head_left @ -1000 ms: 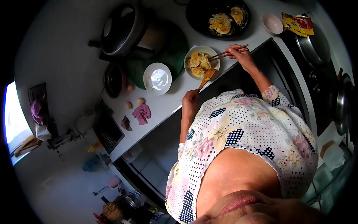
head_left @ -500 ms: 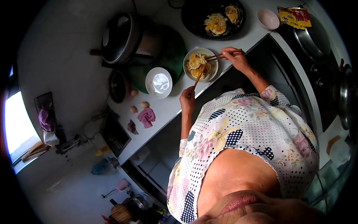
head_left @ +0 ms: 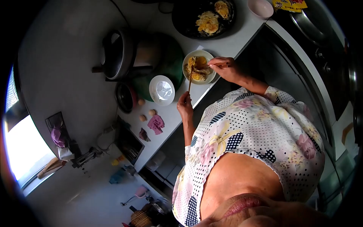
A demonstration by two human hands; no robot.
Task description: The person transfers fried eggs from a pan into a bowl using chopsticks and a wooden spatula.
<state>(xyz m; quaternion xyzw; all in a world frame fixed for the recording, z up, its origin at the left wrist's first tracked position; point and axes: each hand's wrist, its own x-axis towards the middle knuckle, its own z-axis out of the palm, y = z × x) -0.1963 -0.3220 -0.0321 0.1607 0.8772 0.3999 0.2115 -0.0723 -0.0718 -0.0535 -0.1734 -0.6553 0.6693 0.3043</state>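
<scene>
My left hand [head_left: 184, 104] is wrapped round the handle of a spatula [head_left: 190, 84], whose blade reaches into a pale bowl [head_left: 207, 80] of fried egg pieces [head_left: 197, 76]. In my right hand [head_left: 227, 70] are brown chopsticks [head_left: 224, 65], their tips among the egg on the bowl's right side. Left of this bowl, a white bowl [head_left: 162, 90] rests partly on a round green board [head_left: 177, 75]. Behind the egg bowl stands a dark pan [head_left: 181, 23] with two fried eggs [head_left: 207, 22] in it.
A large cooker [head_left: 117, 55] stands at the back left, with a dark pot [head_left: 126, 97] nearer. Small round eggs [head_left: 152, 112] lie beside a pink cloth [head_left: 155, 124]. At the upper right are a pink bowl [head_left: 261, 8], a yellow packet [head_left: 289, 5] and a metal lid [head_left: 312, 26].
The view has shifted and turned. My right hand has come closer to the bowl, and the egg pieces in it have been moved about. The spatula's blade has turned and entered the egg.
</scene>
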